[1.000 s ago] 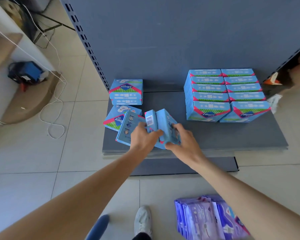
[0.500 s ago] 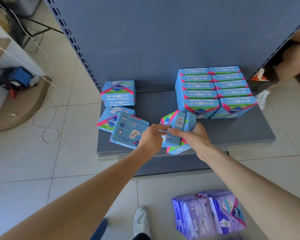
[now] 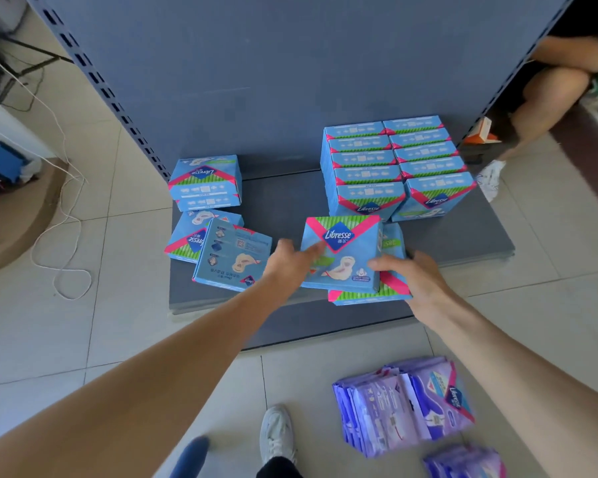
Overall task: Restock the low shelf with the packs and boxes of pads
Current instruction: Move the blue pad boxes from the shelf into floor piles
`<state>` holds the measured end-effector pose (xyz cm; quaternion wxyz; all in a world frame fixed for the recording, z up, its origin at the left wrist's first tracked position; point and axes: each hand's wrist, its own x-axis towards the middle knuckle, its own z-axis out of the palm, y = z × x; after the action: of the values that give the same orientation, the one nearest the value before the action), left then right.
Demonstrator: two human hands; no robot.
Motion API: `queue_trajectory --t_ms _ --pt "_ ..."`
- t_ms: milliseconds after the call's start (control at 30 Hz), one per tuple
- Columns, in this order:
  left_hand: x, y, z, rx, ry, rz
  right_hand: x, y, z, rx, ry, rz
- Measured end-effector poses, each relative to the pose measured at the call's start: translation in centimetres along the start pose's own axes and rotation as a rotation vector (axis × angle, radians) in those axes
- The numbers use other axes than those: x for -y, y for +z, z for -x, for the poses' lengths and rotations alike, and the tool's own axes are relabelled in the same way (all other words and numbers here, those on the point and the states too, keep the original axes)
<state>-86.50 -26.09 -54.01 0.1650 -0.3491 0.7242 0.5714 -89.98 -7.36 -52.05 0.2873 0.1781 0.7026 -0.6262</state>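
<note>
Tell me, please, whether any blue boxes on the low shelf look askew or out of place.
Yes. At the shelf's left front, a tilted box lies back-side up, overlapping a flat box at the edge, unlike the squared stack at the right rear. The left hand and right hand hold a third box.

There is only one camera. It sits on the person's head and looks forward and down. The low shelf [image 3: 463, 243] lies below it, and the grey back wall [image 3: 290, 81] of the shelf fills the top of the picture. The left hand [image 3: 287, 262] and right hand [image 3: 422, 277] reach in from the bottom edge and hold a blue box [image 3: 342, 257] near the middle. The floor [image 3: 118, 322] and the person's own shoe [image 3: 277, 432] show right under the camera. The picture is very wide, so the edges of the shelf lean at the sides.
</note>
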Motion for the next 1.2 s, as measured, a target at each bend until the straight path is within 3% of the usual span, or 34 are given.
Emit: queue_trajectory --t_ms 233,500,767,1000,1200 --pt "-1.3 7.0 2.2 0.344 -0.094 0.18 -1.3 -5.9 2.5 -0.143 -0.011 -0.194" --pt "-0.7 16.1 6.6 0.572 0.007 0.07 -6.0 -14.6 7.8 -0.287 -0.032 -0.169" --pt "7.3 27.0 13.5 0.65 0.08 -0.297 -18.6 -23.4 18.0 -0.358 0.089 -0.165" --pt "14.5 34.6 20.2 0.787 0.106 -0.538 -30.0 -27.4 26.6 -0.51 0.147 -0.479" --pt "19.7 38.5 21.6 0.821 0.172 -0.782 -37.7 -27.3 28.8 -0.613 0.212 -0.646"
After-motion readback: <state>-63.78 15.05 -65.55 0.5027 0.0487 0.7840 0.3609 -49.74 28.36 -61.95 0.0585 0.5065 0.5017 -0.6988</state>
